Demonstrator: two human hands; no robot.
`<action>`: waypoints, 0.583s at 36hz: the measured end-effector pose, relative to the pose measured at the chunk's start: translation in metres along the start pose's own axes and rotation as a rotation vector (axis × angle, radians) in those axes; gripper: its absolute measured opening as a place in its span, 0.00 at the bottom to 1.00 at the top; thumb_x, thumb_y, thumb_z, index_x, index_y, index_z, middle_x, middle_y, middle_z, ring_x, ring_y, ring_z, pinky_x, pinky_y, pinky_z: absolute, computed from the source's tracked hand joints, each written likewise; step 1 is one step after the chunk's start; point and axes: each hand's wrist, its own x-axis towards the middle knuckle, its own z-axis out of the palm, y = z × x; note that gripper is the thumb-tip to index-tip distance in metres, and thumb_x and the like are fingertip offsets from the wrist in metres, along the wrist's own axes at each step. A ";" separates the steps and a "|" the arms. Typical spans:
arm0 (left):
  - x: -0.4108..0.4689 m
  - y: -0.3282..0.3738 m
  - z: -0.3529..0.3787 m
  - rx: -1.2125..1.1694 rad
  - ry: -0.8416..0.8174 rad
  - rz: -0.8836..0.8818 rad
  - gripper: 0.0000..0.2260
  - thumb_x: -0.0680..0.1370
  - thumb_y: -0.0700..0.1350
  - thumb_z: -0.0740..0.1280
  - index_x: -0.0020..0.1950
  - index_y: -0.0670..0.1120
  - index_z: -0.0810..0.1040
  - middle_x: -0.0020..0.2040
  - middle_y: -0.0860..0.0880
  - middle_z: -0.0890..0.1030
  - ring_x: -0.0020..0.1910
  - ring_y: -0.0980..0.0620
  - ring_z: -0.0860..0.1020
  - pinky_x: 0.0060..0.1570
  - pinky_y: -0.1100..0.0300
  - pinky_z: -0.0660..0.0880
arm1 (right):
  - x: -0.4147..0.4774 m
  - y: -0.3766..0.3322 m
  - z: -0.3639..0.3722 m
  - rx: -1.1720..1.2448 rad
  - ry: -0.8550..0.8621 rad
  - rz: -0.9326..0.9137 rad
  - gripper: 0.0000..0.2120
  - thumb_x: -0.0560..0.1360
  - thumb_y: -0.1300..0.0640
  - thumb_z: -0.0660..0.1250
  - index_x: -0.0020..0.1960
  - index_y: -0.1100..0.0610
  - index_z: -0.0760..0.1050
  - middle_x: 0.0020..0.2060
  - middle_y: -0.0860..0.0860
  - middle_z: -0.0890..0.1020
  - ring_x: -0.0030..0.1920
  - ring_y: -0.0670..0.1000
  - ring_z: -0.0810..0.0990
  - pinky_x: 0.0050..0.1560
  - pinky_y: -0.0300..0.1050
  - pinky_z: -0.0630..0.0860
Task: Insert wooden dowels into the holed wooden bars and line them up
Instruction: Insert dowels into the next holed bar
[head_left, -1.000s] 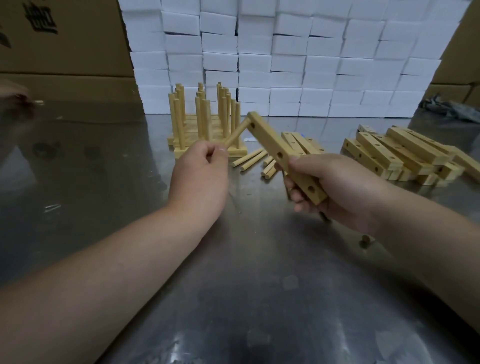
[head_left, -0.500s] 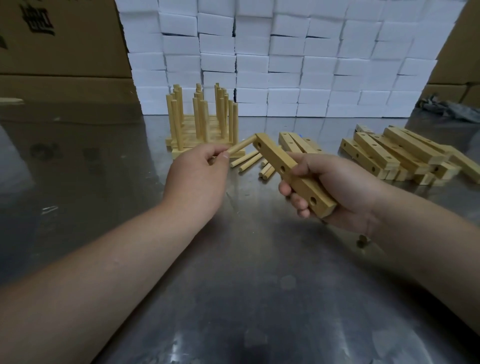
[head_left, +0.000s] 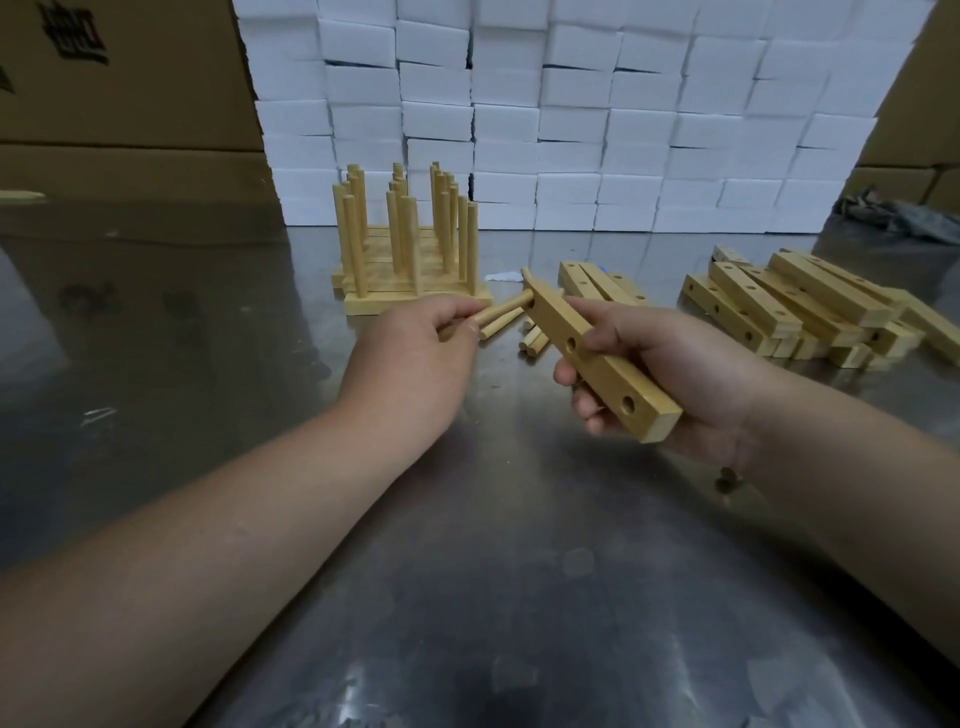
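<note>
Head: left hand (head_left: 410, 364) pinches dowel (head_left: 506, 306) (seated near bar (head_left: 602, 374) end)

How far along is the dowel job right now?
Done: a block of finished bars with upright dowels stands lined up at the back. In hand: the right hand holds a bar while the left hand pinches a dowel seated in its far hole; the two nearer holes show empty. Left: a pile of bare bars on the right and a few loose dowels.

Shiny metal table (head_left: 156, 364), stacked white boxes (head_left: 571, 119), cardboard cartons (head_left: 119, 88), grey rag (head_left: 904, 218)
</note>
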 end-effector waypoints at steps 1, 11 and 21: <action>0.000 0.000 0.000 0.001 -0.001 -0.004 0.10 0.77 0.46 0.64 0.53 0.57 0.80 0.37 0.63 0.76 0.33 0.66 0.73 0.28 0.74 0.64 | 0.001 0.000 0.000 0.000 0.013 -0.004 0.21 0.75 0.62 0.55 0.67 0.53 0.67 0.30 0.54 0.78 0.25 0.49 0.75 0.24 0.39 0.73; -0.003 0.005 -0.001 0.067 -0.005 0.006 0.08 0.76 0.48 0.65 0.53 0.55 0.81 0.37 0.64 0.75 0.41 0.58 0.76 0.38 0.67 0.69 | -0.001 0.000 0.001 -0.109 0.080 -0.045 0.17 0.78 0.55 0.58 0.67 0.52 0.68 0.29 0.53 0.78 0.24 0.47 0.72 0.24 0.37 0.70; -0.009 0.010 -0.005 0.176 0.052 0.092 0.11 0.77 0.51 0.63 0.57 0.55 0.80 0.47 0.59 0.79 0.50 0.57 0.74 0.46 0.64 0.64 | -0.008 -0.006 0.001 -0.309 0.096 -0.132 0.11 0.78 0.57 0.60 0.57 0.45 0.73 0.30 0.53 0.80 0.27 0.45 0.76 0.25 0.37 0.71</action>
